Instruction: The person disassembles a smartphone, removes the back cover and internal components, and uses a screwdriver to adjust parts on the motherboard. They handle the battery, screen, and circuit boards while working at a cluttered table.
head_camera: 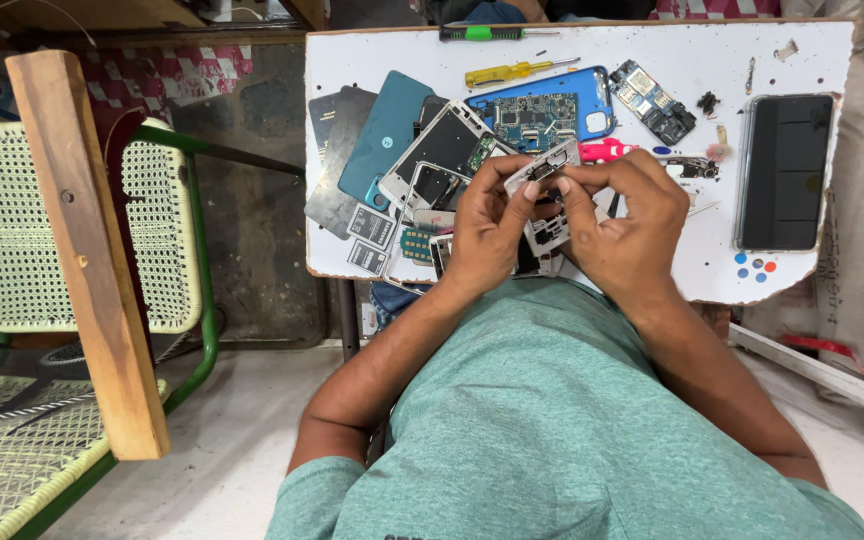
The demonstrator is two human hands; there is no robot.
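Both of my hands meet over the near edge of a white work board [672, 50]. My left hand [487, 225] and my right hand [627, 215] pinch a small white phone frame piece [542, 168] between their fingertips, holding it just above the board. Under and behind the hands lies a pile of phone parts: a silver phone frame [442, 150], a teal back cover [387, 130], and a blue phone shell with a bare circuit board [542, 115]. Part of the pile is hidden by my hands.
A yellow screwdriver [507, 72] and a green one [487, 32] lie at the board's far side. A dark smartphone [784, 170] rests at the right, a small circuit board [652, 100] near it. A green-framed woven chair [82, 240] with a wooden plank [87, 250] stands at left.
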